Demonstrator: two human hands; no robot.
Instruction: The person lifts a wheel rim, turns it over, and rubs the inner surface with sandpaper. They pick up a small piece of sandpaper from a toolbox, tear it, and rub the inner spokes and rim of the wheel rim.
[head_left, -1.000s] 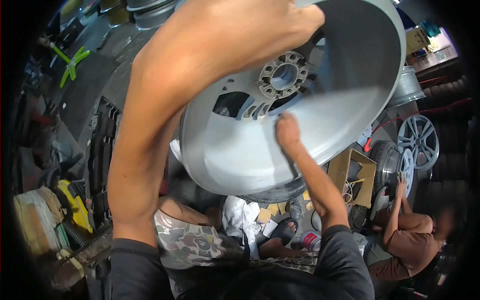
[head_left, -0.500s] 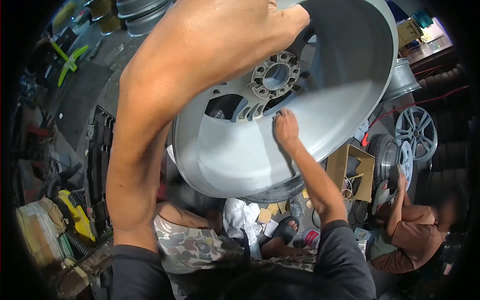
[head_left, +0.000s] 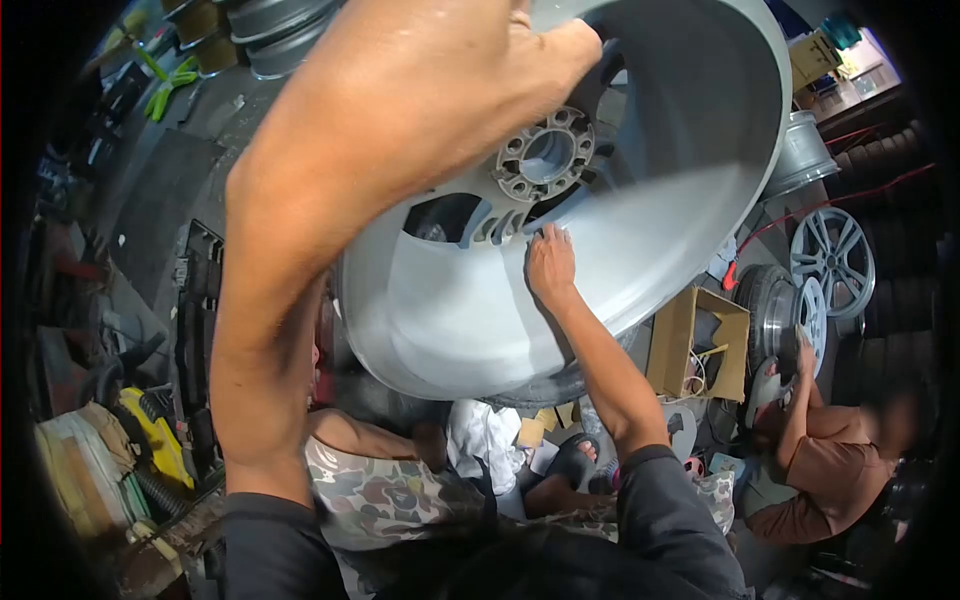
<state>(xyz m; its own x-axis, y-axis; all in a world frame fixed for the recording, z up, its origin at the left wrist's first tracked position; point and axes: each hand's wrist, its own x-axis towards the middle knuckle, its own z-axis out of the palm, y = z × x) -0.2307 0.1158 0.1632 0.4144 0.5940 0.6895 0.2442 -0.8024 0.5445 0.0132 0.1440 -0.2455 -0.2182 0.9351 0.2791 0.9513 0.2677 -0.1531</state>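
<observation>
A large grey wheel rim (head_left: 470, 330) stands tilted in front of me, its hub (head_left: 545, 155) with a ring of holes facing up toward the camera. My left hand (head_left: 560, 55) reaches over the top of the rim, thumb showing; its other fingers are hidden behind my wrist and the rim. Inside the barrel, below the hub, my right hand (head_left: 550, 262) presses with bent, closed fingers against the inner surface near the spokes. Whatever lies under those fingertips is too small to make out. A dark tyre edge shows beneath the rim.
At the right, a co-worker (head_left: 835, 470) sits with a hand by another wheel (head_left: 812, 320). An open cardboard box (head_left: 725, 345) stands nearer. More rims (head_left: 833, 260) lean behind it. A black grille part (head_left: 200, 300) and a yellow item (head_left: 155, 435) are at the left.
My right hand has moved slightly left along the inside of the rim. The rim and my left hand have shifted a little left in view.
</observation>
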